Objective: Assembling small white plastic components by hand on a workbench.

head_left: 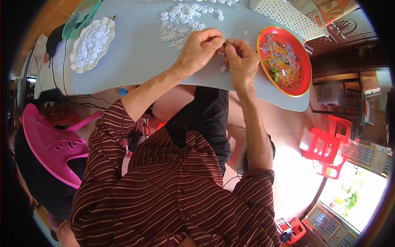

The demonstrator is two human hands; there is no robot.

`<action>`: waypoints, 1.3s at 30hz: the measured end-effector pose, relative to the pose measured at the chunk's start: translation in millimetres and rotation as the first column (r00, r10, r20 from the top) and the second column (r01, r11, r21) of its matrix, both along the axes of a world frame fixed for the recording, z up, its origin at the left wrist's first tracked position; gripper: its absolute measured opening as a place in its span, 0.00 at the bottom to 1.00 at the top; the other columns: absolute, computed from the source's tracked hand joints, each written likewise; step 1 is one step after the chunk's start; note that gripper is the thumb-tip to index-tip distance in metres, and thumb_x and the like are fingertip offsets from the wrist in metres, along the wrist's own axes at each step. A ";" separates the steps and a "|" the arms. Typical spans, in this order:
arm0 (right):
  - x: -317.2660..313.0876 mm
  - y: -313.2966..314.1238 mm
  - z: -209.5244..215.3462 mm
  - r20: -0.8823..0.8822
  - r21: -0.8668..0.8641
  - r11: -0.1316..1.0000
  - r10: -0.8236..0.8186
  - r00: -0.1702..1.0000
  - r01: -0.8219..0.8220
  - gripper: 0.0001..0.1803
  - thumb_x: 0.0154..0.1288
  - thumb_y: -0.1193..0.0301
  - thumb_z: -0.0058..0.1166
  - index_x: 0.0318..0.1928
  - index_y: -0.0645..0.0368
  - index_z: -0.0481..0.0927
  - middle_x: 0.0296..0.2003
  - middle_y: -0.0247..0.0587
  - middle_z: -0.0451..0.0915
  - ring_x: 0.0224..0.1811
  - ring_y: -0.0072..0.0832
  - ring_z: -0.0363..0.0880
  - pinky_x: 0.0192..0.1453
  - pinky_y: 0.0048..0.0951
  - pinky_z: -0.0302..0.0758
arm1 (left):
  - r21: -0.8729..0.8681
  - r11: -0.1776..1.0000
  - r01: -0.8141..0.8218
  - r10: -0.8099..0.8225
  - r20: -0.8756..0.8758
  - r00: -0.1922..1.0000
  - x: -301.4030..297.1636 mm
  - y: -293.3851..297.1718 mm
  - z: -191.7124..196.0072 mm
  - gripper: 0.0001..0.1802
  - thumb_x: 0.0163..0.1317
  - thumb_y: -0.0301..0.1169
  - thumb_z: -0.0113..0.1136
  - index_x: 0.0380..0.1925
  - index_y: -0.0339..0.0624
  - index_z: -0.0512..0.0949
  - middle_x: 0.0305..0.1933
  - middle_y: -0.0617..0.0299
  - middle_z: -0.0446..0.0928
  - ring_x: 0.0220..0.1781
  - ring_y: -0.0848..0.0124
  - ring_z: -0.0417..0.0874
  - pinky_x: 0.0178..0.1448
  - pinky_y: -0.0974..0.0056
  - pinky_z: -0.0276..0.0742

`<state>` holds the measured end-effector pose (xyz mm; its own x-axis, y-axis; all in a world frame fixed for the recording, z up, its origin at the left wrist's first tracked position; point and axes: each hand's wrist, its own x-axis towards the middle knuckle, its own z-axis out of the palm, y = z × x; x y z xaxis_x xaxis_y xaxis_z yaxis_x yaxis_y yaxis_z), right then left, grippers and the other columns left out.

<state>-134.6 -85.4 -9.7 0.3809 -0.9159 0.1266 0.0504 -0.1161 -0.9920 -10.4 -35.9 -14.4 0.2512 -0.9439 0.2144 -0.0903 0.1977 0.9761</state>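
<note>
Left hand (pixel 202 48), right hand (pixel 242 57): both grips pinched together, contents hidden. Surface (pixel 131 53): one red tray (pixel 305 68), one scalloped white dish (pixel 110 29), both filled.

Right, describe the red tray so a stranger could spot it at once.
On the blue-grey table, go right, past the right hand. The tray there is bright red with a yellow rim, unlike the white perforated basket behind.

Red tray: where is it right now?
In the head view, the red tray lies on the table, at the right, beside the right hand and the white basket.
</note>
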 end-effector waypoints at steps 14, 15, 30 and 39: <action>-24.7 -13.9 -6.1 0.077 -0.148 0.988 -0.036 0.996 0.047 0.06 0.61 0.78 0.52 0.39 0.65 0.78 0.25 0.31 0.78 0.23 0.13 0.71 0.27 0.15 0.70 | -0.197 0.963 0.183 0.036 0.768 0.639 -30.8 63.6 18.3 0.13 0.49 0.27 0.64 0.36 0.37 0.74 0.35 0.56 0.69 0.40 0.61 0.72 0.46 0.62 0.72; -25.1 -13.4 -6.6 0.077 -0.147 0.988 -0.038 0.996 0.049 0.06 0.61 0.78 0.52 0.39 0.65 0.78 0.25 0.31 0.78 0.23 0.13 0.71 0.27 0.15 0.70 | -0.176 0.961 0.214 0.036 0.844 0.535 -34.3 63.9 12.9 0.19 0.44 0.26 0.68 0.38 0.37 0.74 0.36 0.58 0.67 0.43 0.59 0.70 0.50 0.61 0.71; -26.0 -10.5 -2.2 0.107 -0.101 0.991 0.093 0.990 -0.082 0.08 0.62 0.78 0.54 0.42 0.65 0.78 0.29 0.35 0.80 0.26 0.15 0.74 0.31 0.16 0.72 | 0.067 0.988 0.139 -0.151 0.262 0.953 0.0 34.7 10.7 0.08 0.64 0.29 0.50 0.30 0.36 0.74 0.26 0.61 0.78 0.29 0.73 0.75 0.36 0.67 0.71; -26.5 -6.6 0.7 0.114 -0.012 0.978 0.209 0.971 -0.209 0.04 0.61 0.76 0.58 0.35 0.64 0.81 0.28 0.35 0.81 0.28 0.17 0.77 0.33 0.17 0.74 | 0.111 0.991 0.073 -0.076 0.019 0.997 -1.0 17.8 10.2 0.14 0.66 0.37 0.51 0.36 0.39 0.80 0.20 0.66 0.74 0.24 0.80 0.71 0.31 0.72 0.67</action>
<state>-161.2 -92.0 -9.0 0.5468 -0.8176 0.1805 0.1866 -0.0912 -0.9782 -11.5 -18.1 -4.2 0.1753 -0.9780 0.1130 -0.1022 0.0961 0.9901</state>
